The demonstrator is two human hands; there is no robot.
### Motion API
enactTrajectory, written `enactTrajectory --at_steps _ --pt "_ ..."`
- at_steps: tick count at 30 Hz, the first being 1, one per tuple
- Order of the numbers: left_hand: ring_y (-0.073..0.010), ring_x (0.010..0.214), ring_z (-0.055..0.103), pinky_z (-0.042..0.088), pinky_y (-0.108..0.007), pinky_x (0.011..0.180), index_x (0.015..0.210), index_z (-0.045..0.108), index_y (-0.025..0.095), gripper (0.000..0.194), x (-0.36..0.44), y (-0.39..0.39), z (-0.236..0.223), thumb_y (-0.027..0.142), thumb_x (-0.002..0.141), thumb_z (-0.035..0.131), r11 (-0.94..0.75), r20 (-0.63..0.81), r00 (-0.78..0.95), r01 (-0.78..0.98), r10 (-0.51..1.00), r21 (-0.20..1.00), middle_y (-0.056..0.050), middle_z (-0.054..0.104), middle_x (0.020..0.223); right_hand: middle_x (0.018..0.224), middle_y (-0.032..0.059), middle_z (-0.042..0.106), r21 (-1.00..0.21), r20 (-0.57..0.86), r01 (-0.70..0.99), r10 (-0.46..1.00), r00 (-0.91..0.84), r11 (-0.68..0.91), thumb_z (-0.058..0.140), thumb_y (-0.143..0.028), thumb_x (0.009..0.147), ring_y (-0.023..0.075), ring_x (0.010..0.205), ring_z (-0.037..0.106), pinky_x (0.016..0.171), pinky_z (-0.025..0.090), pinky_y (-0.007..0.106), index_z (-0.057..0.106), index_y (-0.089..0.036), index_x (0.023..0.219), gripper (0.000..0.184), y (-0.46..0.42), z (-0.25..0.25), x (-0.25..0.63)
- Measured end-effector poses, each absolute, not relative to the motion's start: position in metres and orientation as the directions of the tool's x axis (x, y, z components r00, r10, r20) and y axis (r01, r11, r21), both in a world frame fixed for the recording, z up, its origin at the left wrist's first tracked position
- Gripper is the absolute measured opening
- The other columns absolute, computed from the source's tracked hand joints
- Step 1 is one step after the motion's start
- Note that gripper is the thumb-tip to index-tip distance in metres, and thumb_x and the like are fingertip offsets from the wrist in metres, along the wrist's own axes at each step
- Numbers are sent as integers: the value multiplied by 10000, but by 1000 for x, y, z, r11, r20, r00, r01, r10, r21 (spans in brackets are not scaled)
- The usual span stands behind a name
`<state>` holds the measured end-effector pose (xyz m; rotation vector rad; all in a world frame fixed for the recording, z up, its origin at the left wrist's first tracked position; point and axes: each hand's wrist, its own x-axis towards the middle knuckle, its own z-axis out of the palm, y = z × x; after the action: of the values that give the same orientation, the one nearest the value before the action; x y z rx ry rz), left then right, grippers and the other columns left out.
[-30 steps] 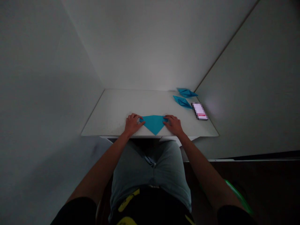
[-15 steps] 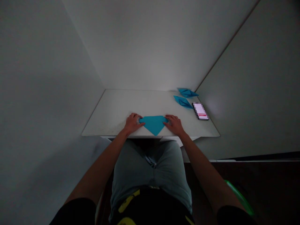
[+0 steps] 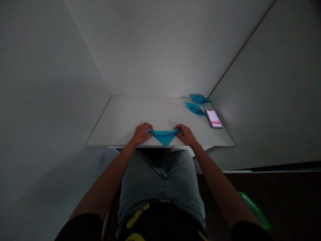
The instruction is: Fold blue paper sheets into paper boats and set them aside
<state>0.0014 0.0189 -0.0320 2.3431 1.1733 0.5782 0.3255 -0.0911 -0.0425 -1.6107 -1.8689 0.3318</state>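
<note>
A blue paper sheet (image 3: pixel 164 137), folded into a downward-pointing triangle, lies at the near edge of the white table (image 3: pixel 130 113). My left hand (image 3: pixel 141 133) pinches its left corner with curled fingers. My right hand (image 3: pixel 185 134) pinches its right corner the same way. The top edge of the paper runs straight between my fingertips and looks folded over toward me.
Two folded blue paper boats (image 3: pixel 195 108) (image 3: pixel 200 98) sit at the far right of the table. A phone with a lit screen (image 3: pixel 214 119) lies beside them. Walls close in on the left, back and right. My lap is under the table's near edge.
The blue triangle has become shallower: its top edge has come down toward me. Both hands shifted slightly nearer and now pinch the corners instead of pressing beside them.
</note>
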Motion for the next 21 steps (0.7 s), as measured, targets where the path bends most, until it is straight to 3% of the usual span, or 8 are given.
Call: enactTrajectory --at_steps 4,7,11,14,21 --pt "-236 1067 719 481 -463 1078 1231 679 261 362 1 20 -34 256 893 808 -510 164 558 548 814 663 -35 797 1125 1178 86 762 -577 295 795 955 -8 185 718 -384 943 278 1009 689 942 546 426 599 -248 1488 574 -91 -43 326" --pt "-229 1036 726 501 -437 1043 1298 697 280 406 1 21 -35 262 908 807 -518 172 563 541 808 663 -24 805 1088 1135 93 752 -557 296 808 955 -26 195 719 -359 943 283 985 665 926 539 430 695 -243 1376 449 -91 -42 326" --pt "-252 1034 710 501 -451 1032 1127 810 302 177 1 20 -32 307 953 780 -569 180 592 575 786 588 -27 802 1042 1059 88 748 -568 319 793 947 -35 221 694 -317 947 286 989 653 923 529 439 777 -245 1136 219 -91 -42 327" --pt "-255 1061 706 516 -443 1019 1074 827 297 122 0 17 -29 286 985 744 -606 217 616 541 758 583 -34 807 1067 1018 83 759 -552 336 801 941 -42 233 686 -325 961 296 1013 660 953 521 464 798 -257 1003 138 -92 -41 326" --pt "-254 1078 714 546 -445 1033 1097 836 272 206 -2 5 -32 169 1003 683 -727 328 660 523 676 445 -62 813 1120 1132 54 830 -394 339 893 937 -81 219 693 -249 999 292 1091 717 970 527 461 836 -287 1072 165 -99 -40 320"
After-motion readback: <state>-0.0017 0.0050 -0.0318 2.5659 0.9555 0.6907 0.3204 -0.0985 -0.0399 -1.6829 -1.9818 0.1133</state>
